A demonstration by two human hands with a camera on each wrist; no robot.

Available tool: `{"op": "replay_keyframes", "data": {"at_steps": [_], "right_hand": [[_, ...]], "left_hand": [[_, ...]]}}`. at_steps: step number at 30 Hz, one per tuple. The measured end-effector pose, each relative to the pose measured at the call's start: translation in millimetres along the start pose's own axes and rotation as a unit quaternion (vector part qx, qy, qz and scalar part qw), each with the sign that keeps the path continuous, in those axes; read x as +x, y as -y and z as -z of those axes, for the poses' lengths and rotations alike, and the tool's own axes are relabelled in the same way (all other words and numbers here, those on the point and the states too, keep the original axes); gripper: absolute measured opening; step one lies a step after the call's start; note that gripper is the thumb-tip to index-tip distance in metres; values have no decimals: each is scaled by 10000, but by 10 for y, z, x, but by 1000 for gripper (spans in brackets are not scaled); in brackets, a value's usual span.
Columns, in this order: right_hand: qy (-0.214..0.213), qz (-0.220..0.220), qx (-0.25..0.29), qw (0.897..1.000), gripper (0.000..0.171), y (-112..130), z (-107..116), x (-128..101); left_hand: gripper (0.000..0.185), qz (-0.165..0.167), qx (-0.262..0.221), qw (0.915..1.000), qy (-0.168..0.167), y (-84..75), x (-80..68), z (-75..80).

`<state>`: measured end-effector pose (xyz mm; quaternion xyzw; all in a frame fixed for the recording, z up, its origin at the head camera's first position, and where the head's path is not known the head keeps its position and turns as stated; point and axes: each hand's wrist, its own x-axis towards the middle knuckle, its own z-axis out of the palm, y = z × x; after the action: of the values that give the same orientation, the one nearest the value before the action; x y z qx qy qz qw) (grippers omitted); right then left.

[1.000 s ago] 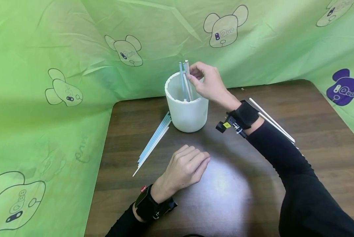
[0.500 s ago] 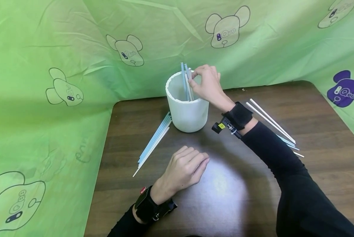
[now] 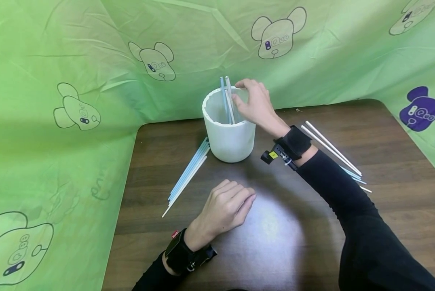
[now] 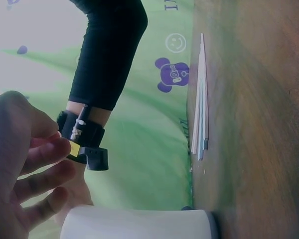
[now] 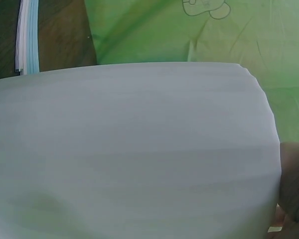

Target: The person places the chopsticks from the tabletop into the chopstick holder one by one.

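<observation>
A white cup [image 3: 230, 141] stands at the back of the brown table [image 3: 275, 242], with a few blue and white straws [image 3: 224, 97] upright inside it. My right hand [image 3: 255, 105] hovers over the cup's right rim, index finger raised and thumb beside the straws, not pinching any of them. The cup's wall [image 5: 129, 149] fills the right wrist view, with a fingertip [image 5: 294, 184] at its edge. My left hand [image 3: 226, 206] rests palm down on the table in front of the cup, fingers loosely curled and holding nothing.
A bundle of blue and white straws [image 3: 188, 173] lies left of the cup. More straws [image 3: 330, 147] lie on the right, partly under my right forearm. Green printed sheeting [image 3: 75, 121] surrounds the table at the back and sides.
My right hand's thumb and index finger, which pinched the straws in the cup, have spread apart. The straws now stand free inside. The left hand has not moved.
</observation>
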<state>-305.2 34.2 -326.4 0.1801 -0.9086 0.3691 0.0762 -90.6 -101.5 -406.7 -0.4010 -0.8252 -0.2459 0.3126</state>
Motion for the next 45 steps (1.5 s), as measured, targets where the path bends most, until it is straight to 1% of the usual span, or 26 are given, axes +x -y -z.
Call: {"op": "replay_keyframes", "data": {"at_steps": [2, 5, 8, 11, 13, 15, 18, 20, 22, 24, 26, 28, 31, 33, 35, 37, 38, 40, 45], "right_hand": [[-110, 61, 67, 9999, 41, -12, 13, -17], [-343, 142, 209, 9991, 39, -27, 44, -56], [-722, 311, 389, 9961, 35, -31, 99, -125], [-1215, 726, 576, 9883, 31, -25, 173, -223], [-1584, 1131, 707, 9783, 31, -18, 222, -303], [-1900, 1599, 807, 9653, 33, -8, 265, -393], [-2173, 2191, 818, 9477, 35, 9, 307, -550], [-2198, 2494, 816, 9396, 34, 21, 315, -668], [-2118, 2694, 823, 9358, 33, 31, 311, -790], [-1989, 2794, 905, 9350, 30, 38, 289, -910], [-1748, 2872, 988, 9366, 28, 33, 261, -1020], [-1440, 2899, 1124, 9395, 25, 21, 227, -1122], [-920, 2886, 1396, 9427, 23, -20, 149, -1255], [-575, 2837, 1591, 9439, 24, -51, 83, -1343], [-241, 2796, 1708, 9445, 25, -82, 15, -1428], [80, 2750, 1728, 9458, 25, -105, -44, -1511], [219, 2726, 1727, 9463, 24, -117, -70, -1548], [435, 2659, 1693, 9480, 24, -136, -116, -1617], [846, 2510, 1566, 9515, 25, -194, -222, -1746]], "left_hand": [[8, 58, 3, 10000, 55, 17, -11, -7], [8, 239, 29, 9996, 172, 60, -35, -16], [8, 553, 134, 9977, 375, 131, -69, -16], [7, 956, 296, 9923, 733, 241, -114, -1], [7, 1269, 408, 9857, 1030, 347, -140, 18], [8, 1625, 494, 9766, 1318, 486, -162, 40], [9, 2225, 583, 9589, 1659, 741, -185, 74], [9, 2643, 626, 9450, 1820, 927, -203, 93], [10, 2999, 669, 9310, 1970, 1115, -220, 107], [13, 3300, 791, 9166, 2116, 1291, -231, 115], [16, 3503, 867, 9063, 2202, 1450, -247, 112], [17, 3673, 891, 8984, 2238, 1593, -265, 105], [17, 3853, 762, 8929, 2201, 1772, -327, 75], [16, 3997, 663, 8875, 2197, 1863, -379, 47], [15, 4124, 620, 8814, 2217, 1931, -440, 15], [15, 4262, 605, 8742, 2248, 1971, -487, -11], [14, 4303, 589, 8719, 2263, 1986, -504, -20], [14, 4343, 549, 8703, 2258, 2005, -523, -35], [12, 4372, 540, 8700, 2215, 2030, -521, -56]]}}
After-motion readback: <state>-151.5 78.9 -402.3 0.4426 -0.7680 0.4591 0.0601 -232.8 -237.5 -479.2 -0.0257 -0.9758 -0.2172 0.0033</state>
